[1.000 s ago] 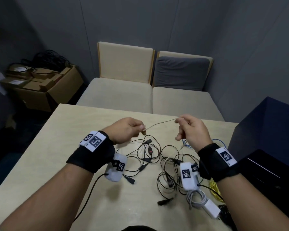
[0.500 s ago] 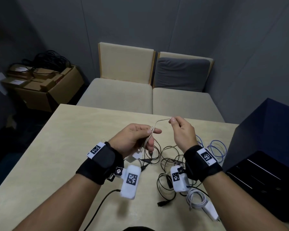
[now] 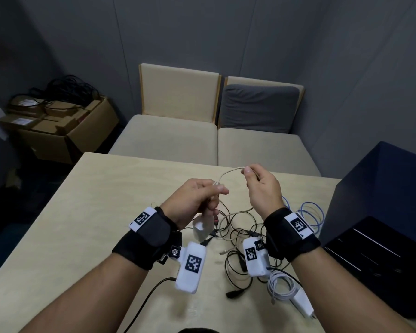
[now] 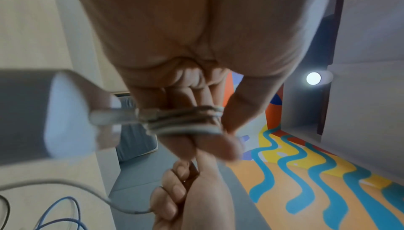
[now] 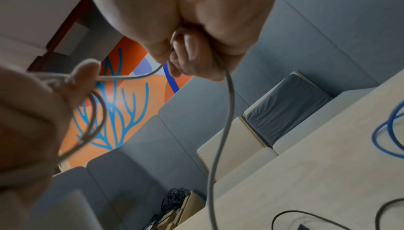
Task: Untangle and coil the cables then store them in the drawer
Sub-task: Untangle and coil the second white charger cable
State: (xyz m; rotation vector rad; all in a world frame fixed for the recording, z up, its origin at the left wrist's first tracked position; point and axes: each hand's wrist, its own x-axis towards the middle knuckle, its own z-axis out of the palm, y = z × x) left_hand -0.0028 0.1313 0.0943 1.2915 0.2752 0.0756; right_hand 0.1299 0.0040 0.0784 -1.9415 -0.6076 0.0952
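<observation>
Cable (image 4: 186, 121) wraps left fingers (image 4: 188, 145); right fingers (image 5: 190, 47) pinch it.

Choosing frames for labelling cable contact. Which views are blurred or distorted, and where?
Head view: sharp, evenly lit, walls bowed by the wide lens. Left wrist view: charger block smeared, white cable round the fingers readable. Right wrist view: left hand a soft blur, cable fairly clear.

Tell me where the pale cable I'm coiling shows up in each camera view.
Head: pale cable arcs between left hand and right hand, centre.
Left wrist: wound round the left hand's fingers, centre.
Right wrist: pinched at top, trailing down the middle.
Shared landmark: blue cable, seen in all three views.
</observation>
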